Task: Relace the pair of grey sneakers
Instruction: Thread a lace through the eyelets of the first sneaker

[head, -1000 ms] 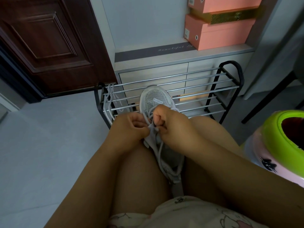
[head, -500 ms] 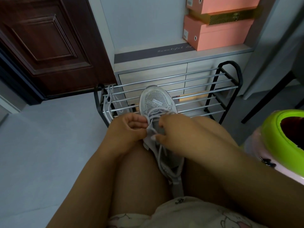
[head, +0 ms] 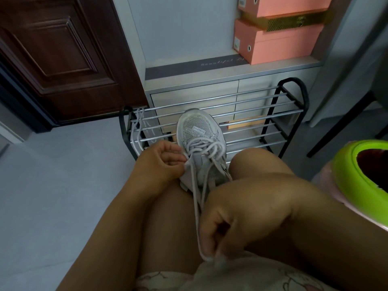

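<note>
We see a pale grey sneaker (head: 199, 139) with a silvery mesh toe and a white tag, threaded with a light grey lace (head: 196, 198). Behind it the shoe rack (head: 291, 97) has a black frame and chrome bars. Two shoeboxes (head: 279, 45) are salmon pink — a gold patterned box between them. The door (head: 58, 55) is dark reddish brown, the floor (head: 52, 185) pale grey, and the bin rim (head: 357, 181) lime green over pink.

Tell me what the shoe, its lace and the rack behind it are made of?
The sneaker looks like grey mesh fabric: tiny holes show on the toe, with sparkly trim. The lace seems to be woven cord, soft and matte, bending loosely toward the right hand. The shoe rack looks like metal: shiny silver rods in a black frame, possibly painted.
</note>
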The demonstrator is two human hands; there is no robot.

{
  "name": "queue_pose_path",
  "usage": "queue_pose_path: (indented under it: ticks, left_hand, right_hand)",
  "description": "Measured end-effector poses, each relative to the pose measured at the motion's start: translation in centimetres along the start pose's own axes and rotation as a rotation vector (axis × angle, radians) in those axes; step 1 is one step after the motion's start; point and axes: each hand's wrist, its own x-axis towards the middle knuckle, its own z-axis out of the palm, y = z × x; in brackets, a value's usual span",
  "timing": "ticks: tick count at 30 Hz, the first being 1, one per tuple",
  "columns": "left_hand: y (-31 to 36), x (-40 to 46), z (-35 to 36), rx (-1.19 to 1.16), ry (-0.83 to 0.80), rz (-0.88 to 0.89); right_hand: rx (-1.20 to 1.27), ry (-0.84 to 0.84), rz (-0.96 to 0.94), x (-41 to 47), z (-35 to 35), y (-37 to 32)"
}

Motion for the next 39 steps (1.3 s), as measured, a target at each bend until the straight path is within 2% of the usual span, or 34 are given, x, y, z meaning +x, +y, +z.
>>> queue_pose_path:
  ticks: [2,6,7,14,17,20,26,31,33,39]
  left_hand:
    - [0.0,0.0,0.0,-0.021,-0.005,0.009]
    - [-0.2,-0.1,0.0,-0.06,-0.02,0.037]
    - [-0.2,-0.1,0.0,-0.067,-0.02,0.047]
    - [-0.2,-0.3,-0.2,-0.031,-0.08,0.148]
    - [-0.2,-0.3,-0.2,-0.032,-0.104,0.172]
    - [-0.3,-0.3,-0.1,-0.029,-0.107,0.199]
    - [-0.5,-0.2,-0.4,0.019,-0.106,0.193]
    - [-0.4,-0.3,-0.5,0.009,-0.122,0.174]
    - [-0.3,-0.2,-0.5,0.016,-0.12,0.166]
    - [-0.3,-0.3,-0.3,0.005,-0.101,0.139]
  right_hand:
    - [-0.074,0.097,0.037,0.4,-0.1,0.3]
    - [-0.257,0.611,0.349,2.3,-0.3,1.5]
    - [-0.323,0.695,0.413,3.1,0.0,1.8]
    - [-0.251,0.921,0.564,6.7,0.9,3.6]
    - [-0.309,0.832,0.607,6.8,0.7,4.1]
    - [-0.329,0.771,0.53,6.1,0.5,3.4]
    - [-0.245,0.585,0.212,3.8,0.8,1.7]
    - [-0.112,0.355,0.109,2.9,1.2,0.6]
    - [-0.164,0.396,0.137,2.6,1.4,0.5]
    - [-0.691,0.697,0.377,2.9,2.1,2.5]
